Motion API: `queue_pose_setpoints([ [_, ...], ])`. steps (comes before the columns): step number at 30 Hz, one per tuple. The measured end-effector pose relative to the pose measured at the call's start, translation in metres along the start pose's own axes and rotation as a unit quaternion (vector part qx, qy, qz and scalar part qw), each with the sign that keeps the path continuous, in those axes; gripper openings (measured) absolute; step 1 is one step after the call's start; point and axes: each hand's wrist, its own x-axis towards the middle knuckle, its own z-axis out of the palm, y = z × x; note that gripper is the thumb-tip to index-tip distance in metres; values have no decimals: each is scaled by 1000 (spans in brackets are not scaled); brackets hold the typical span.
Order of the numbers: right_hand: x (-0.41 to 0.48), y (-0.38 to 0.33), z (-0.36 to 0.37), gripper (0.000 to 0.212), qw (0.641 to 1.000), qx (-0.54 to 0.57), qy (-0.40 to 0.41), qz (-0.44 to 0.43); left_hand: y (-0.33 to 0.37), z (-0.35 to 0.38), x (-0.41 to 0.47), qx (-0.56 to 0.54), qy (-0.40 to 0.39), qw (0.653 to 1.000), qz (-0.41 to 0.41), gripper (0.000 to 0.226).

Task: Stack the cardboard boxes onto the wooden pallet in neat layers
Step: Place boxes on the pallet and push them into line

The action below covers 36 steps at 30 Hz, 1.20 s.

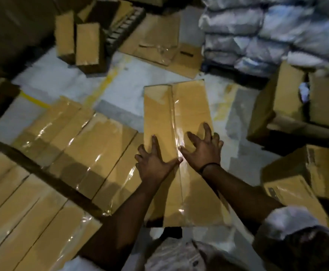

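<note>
A long taped cardboard box (179,112) lies lengthwise in front of me, its near end at my body. My left hand (154,161) lies on its top near the left edge, fingers spread and straight. My right hand (202,149) is just right of the tape seam, fingers splayed and slightly bent, fingertips on or just above the top. To the left sit rows of similar taped boxes (77,153) packed side by side, with another row (26,222) nearer me. The pallet under them is hidden.
Two upright boxes (77,42) stand at the back left, and flattened cardboard (159,44) lies on the floor behind. White sacks (277,32) are piled at the back right. Larger boxes (288,106) and another carton (304,173) crowd the right side.
</note>
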Motion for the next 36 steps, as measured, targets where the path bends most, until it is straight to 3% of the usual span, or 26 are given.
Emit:
queue_pose_setpoints([
  [11, 130, -138, 7, 79, 989, -27, -36, -141, -50, -80, 104, -57, 98, 987, -118, 130],
  [19, 220, -232, 53, 82, 948, -20, -108, -297, -81, -101, 162, -113, 162, 938, -287, 126],
  [26, 293, -293, 71, 78, 860, -34, -183, -474, -56, -103, 202, -131, 248, 835, -474, 124],
  [33, 315, -327, 76, 76, 706, -65, -226, -668, -2, -84, 201, -178, 314, 697, -619, 120],
  [36, 305, -325, 76, 80, 657, -60, -233, -715, 22, -68, 192, -193, 339, 642, -660, 120],
])
